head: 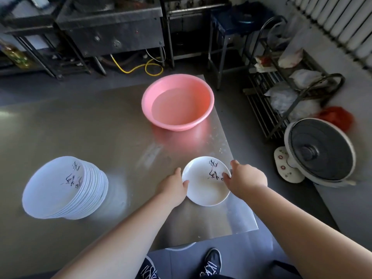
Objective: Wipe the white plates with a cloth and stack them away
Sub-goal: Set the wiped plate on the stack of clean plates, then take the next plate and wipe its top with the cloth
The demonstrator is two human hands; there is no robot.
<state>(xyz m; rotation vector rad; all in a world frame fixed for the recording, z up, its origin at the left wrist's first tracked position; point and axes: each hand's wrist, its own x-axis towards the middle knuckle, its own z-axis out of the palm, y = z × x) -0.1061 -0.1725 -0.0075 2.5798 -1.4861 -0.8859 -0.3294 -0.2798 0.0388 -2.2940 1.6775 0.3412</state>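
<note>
The single plate (205, 183) is gripped at its rim by the left hand (173, 188) at nine o'clock and the right hand (246, 181) at three; near the surface (112, 127) edge, it could be dropped if wet; no cloth is seen; the stack (64, 188) waits at nine o'clock.

A person's left hand (173, 187) and right hand (246, 179) grip opposite rims of a single white plate (203, 188) marked with black script, near the right edge of a steel table (100, 137). Beyond the plate sits a pink basin (178, 102) holding water; well to the plate's left stands a leaning stack of white plates (64, 188). A floor fan (320, 152) rests off the table, right of the plate.
</note>
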